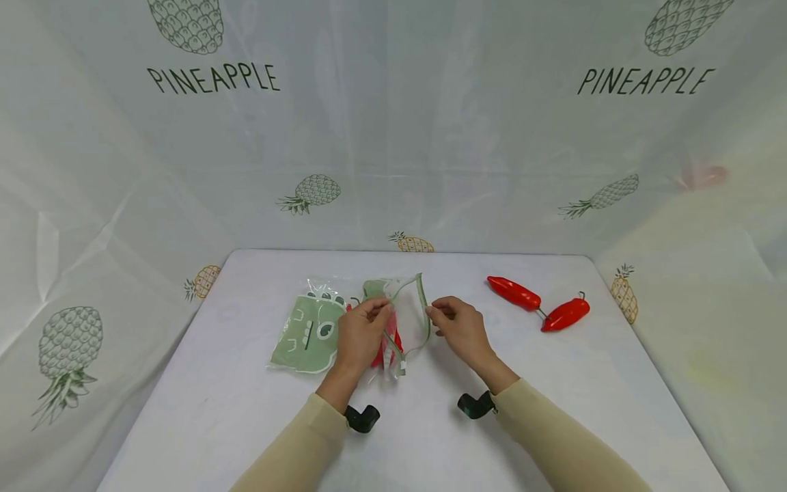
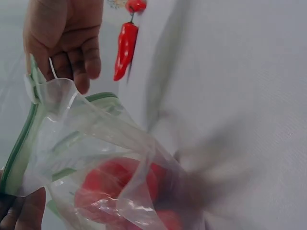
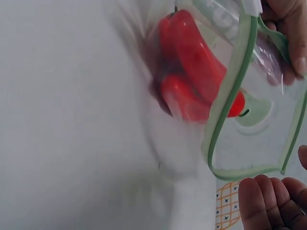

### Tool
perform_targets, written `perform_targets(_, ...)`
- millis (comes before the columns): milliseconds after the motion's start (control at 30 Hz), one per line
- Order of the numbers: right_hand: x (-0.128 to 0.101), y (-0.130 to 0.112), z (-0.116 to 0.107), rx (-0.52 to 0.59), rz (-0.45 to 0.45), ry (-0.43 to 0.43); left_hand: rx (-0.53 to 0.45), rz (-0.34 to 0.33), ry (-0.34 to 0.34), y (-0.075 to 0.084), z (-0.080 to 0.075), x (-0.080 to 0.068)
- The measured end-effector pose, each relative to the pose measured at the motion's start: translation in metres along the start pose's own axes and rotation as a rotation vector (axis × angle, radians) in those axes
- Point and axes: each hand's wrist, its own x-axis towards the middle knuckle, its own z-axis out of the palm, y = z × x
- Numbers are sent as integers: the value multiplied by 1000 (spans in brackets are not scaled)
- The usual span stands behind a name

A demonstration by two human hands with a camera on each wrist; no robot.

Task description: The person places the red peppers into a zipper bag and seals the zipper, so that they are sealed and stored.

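We see a white table (image 1: 246,424) closed in by pale curtains (image 1: 399,137) printed with pineapples and the word PINEAPPLE

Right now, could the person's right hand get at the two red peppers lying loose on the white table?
Probably yes. The two red peppers lie in the open on the white table, to the right hand's side with nothing between. But that hand pinches the rim of the clear green-edged plastic bag, so it would have to let go first.
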Motion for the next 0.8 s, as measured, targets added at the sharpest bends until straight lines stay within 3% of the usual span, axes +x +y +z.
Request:
perform_targets(233,4,9,-16,-9,14,20,48,55,26,-6,1,-1)
perform_targets(800,12,34,-76,-110,53,114,60,11,-3,-9,1,-3)
